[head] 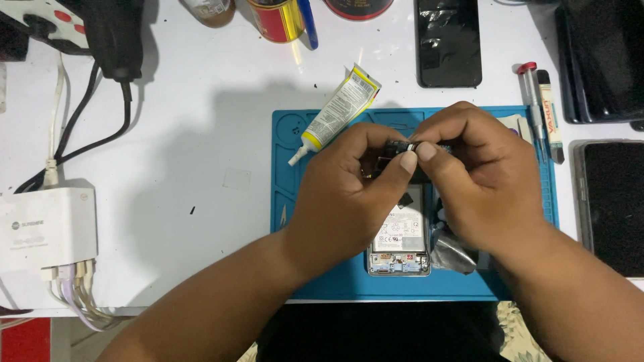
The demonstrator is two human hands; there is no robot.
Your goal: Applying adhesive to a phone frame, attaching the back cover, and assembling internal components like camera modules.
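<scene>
My left hand [345, 198] and my right hand [479, 181] meet above a blue work mat [322, 281]. Together they pinch a small black part [396, 149] between thumbs and forefingers. Under the hands lies an opened phone [400, 245] with its grey battery and lower board showing; its upper half is hidden by my fingers. A white and yellow glue tube [337, 110] rests on the mat's top left corner, nozzle pointing down-left.
A white charger box [47, 228] with cables sits at the left edge. Dark phones lie at the top [448, 41] and right [614, 204]. Screwdrivers [537, 100] lie beside the mat. Cans [276, 19] stand at the back. Crumpled grey film [451, 251] lies beside the phone.
</scene>
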